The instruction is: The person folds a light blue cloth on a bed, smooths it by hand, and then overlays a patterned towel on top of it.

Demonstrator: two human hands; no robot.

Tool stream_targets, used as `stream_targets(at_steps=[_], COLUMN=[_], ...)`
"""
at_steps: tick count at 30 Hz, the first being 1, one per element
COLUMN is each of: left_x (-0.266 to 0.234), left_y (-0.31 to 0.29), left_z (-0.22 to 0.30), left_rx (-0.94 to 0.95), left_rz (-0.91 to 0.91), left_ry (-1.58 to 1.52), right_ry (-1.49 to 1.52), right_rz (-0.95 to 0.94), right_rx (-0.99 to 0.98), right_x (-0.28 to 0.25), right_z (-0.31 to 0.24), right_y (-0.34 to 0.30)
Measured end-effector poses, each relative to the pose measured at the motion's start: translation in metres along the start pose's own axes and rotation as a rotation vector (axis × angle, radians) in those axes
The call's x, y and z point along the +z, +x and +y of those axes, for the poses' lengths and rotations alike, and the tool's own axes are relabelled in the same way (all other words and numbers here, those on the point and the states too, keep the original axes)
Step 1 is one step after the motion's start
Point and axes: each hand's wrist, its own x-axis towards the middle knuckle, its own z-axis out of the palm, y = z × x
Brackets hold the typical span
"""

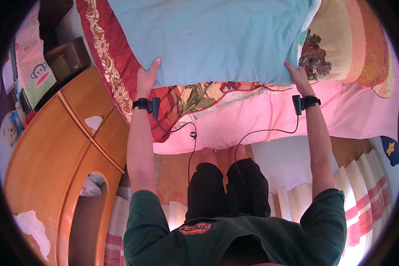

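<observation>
In my head-camera view, my left hand (pixel 147 79) and right hand (pixel 298 79) grasp the near corners of a light-blue, rectangular fabric bedding piece (pixel 221 44), thumbs uppermost, other fingers mostly hidden. It lies over a red-and-beige floral-patterned cloth (pixel 197 98), above a smooth pink fabric sheet (pixel 270 116), near a curved orange-brown wooden panel (pixel 53 146).

1. Cloth (pixel 221 40) was pretty much plain light blue.
2. Bedsheet (pixel 248 117) was straight-up pink.
3. Quilt (pixel 199 98) had red bits and a leafy print.
4. Curtains (pixel 363 199) were whitish with reddish bands.
</observation>
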Motion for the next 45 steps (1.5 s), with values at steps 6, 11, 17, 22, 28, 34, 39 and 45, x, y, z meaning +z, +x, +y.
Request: stream_targets(at_steps=[6, 11, 17, 22, 28, 34, 39, 45], left_x=[-0.028, -0.028, 0.033, 0.014, -0.006, -0.003, 0.011, 0.012], left_y=[-0.051, -0.099, -0.101, -0.099, -0.111, -0.132, -0.111, -0.057], left_z=[0.014, -0.026, -0.097, -0.105, -0.073, -0.129, -0.117, 0.058], left_rx=[-0.002, -0.195, 0.053, 0.1, -0.11, -0.179, 0.138, 0.914], left_rz=[-0.086, -0.136, 0.074, 0.394, 0.005, -0.084, 0.239, 0.432], left_ry=[-0.124, -0.228, 0.214, -0.057, -0.099, 0.201, 0.139, 0.541], right_ry=[0.424, 0.363, 0.224, -0.064, -0.041, -0.185, -0.125, -0.357], right_rz=[-0.112, -0.238, 0.17, 0.208, 0.172, 0.128, 0.416, 0.38], right_rx=[-0.201, -0.039, -0.327, -0.242, -0.322, -0.315, -0.547, -1.134], right_x=[-0.03, -0.026, -0.007, 0.044, 0.01, 0.025, 0.014, -0.013], right_z=[0.001, 0.072, 0.167, 0.081, 0.099, 0.186, 0.172, -0.05], right_y=[-0.05, -0.071, -0.032, -0.075, -0.102, -0.107, -0.073, -0.071])
